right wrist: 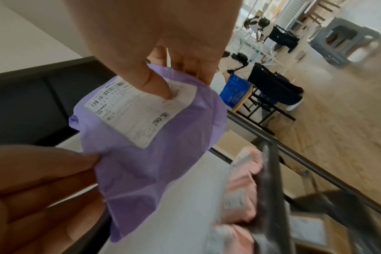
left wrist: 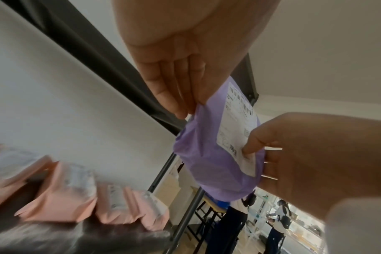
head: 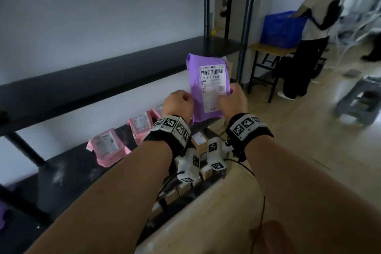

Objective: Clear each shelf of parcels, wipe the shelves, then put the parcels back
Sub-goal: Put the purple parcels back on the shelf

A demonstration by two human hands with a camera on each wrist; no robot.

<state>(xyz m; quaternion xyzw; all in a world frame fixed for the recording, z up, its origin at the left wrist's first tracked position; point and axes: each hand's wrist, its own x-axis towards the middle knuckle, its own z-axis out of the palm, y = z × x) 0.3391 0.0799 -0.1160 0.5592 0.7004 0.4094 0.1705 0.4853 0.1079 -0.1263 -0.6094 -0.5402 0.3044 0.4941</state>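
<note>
Far person (head: pixel 315 27): stands at right with back turned, pale top, dark trousers, arm reaching into the blue crate.
Blue crate (head: pixel 282 29): sits on a wooden table.
Wooden table (head: pixel 268 47): dark metal legs, against the wall beside the shelving.
Grey plastic stool (head: pixel 358 99): on the floor at right, blurred.
Floor (head: pixel 299 130): pale wood-look boards.
Wall (head: pixel 82 6): plain white.

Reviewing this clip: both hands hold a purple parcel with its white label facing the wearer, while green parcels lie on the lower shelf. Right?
Not quite. The parcels on the lower shelf are pink parcels, not green, as the head view shows. The rest stands: the left hand and right hand both hold the purple parcel, white label facing the wearer.
</note>
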